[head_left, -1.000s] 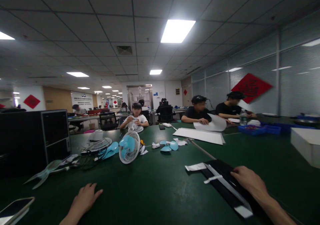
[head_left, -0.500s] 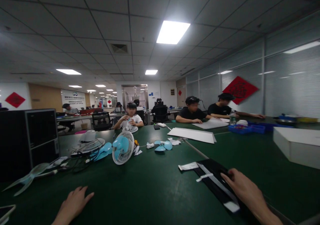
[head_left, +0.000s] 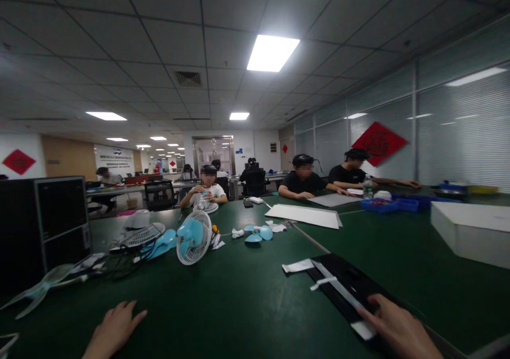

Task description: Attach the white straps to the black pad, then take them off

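On the green tabletop at the lower left, my left hand (head_left: 113, 330) lies flat with its fingers spread and holds nothing. My right hand (head_left: 396, 324) rests at the near right part of a flat black piece (head_left: 354, 279), thumb and fingers apart. A pale strip (head_left: 338, 284) runs lengthwise along this black piece, and white tabs stick out at its far left corner and near end. The thumb touches or hovers by the strip; I cannot tell which. What kind of thing the black piece is does not show.
A white fan grille with blue blades (head_left: 195, 237) stands left of centre, near a loose blue fan blade (head_left: 258, 234). A black computer case (head_left: 43, 221) fills the left. White boards (head_left: 305, 215), blue trays (head_left: 382, 205) and a white box (head_left: 470, 231) lie right. Co-workers sit across the table.
The black piece's right side, earlier held by my right hand, now lies spread wider to the right. My right hand has shifted down toward its near end. My left hand has stayed put.
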`<state>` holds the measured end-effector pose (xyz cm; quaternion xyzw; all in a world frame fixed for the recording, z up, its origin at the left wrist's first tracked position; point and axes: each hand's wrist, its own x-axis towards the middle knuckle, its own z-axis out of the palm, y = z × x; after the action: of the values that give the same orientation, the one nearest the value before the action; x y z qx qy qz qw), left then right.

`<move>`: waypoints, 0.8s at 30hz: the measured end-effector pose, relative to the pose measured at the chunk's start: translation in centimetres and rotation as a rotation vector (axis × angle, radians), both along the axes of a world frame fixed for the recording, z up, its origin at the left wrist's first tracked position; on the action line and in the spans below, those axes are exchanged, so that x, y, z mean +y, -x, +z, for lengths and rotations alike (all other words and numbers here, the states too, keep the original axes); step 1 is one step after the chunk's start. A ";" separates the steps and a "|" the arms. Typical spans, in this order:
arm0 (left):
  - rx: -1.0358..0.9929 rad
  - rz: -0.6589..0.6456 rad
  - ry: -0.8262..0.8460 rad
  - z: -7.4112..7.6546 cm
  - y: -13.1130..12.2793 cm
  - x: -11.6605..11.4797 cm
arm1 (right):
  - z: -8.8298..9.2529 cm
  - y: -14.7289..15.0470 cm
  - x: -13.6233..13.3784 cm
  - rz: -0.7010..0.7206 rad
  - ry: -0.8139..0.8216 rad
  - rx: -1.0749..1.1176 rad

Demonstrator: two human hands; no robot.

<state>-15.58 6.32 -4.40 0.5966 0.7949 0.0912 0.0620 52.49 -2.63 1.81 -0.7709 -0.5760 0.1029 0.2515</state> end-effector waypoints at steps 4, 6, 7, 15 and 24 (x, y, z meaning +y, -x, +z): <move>0.005 0.025 0.002 0.2 -0.4 -0.2 | -0.3 -0.1 0.3 0.021 -0.002 0.011; 0.004 0.030 0.003 0.5 -0.6 -0.4 | -0.6 -0.2 0.3 0.016 -0.010 0.020; 0.002 0.033 0.003 0.6 -0.7 -0.5 | -0.7 -0.2 0.3 0.014 -0.012 0.026; -0.022 0.014 0.034 1.2 -0.6 -0.7 | 0.1 -0.1 0.2 -0.009 0.016 0.033; -0.015 0.021 0.049 1.5 -1.0 -1.0 | -1.0 -0.8 0.6 0.021 -0.098 0.354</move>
<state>-14.54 5.37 -2.91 0.5860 0.8025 0.0771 0.0816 53.24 -2.01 0.77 -0.7216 -0.5351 0.2114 0.3850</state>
